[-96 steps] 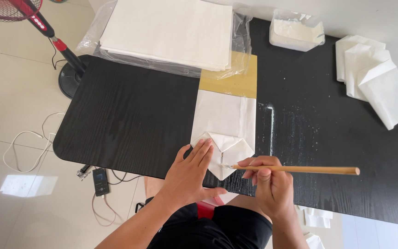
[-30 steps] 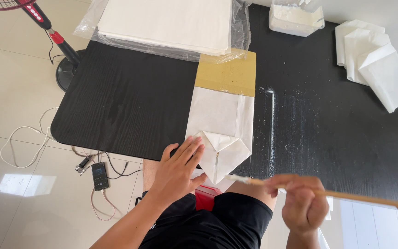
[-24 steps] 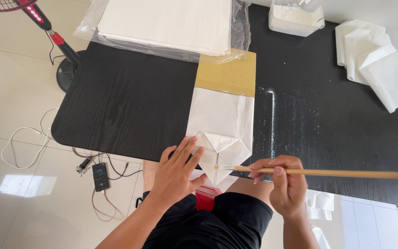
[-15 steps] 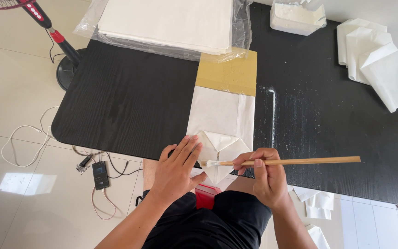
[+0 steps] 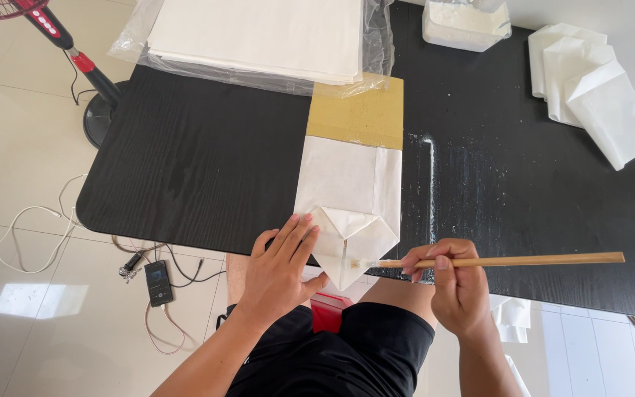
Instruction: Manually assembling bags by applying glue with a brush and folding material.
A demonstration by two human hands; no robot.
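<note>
Right hand (image 5: 456, 288) pinches brush (image 5: 508, 260); tub (image 5: 466, 23) holds paste.

A black wood-grain table (image 5: 200, 162) stands on pale glossy floor tiles (image 5: 16, 147), a red fan (image 5: 60, 37) beside it.

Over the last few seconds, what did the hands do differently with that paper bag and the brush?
The right hand swung the wooden brush out to the right, away from the paper bag, then brought it back, so its tip now touches the folded bottom. It kept its grip on the brush throughout. The left hand stayed flat on the folds, and the bag stayed on the black table.
</note>
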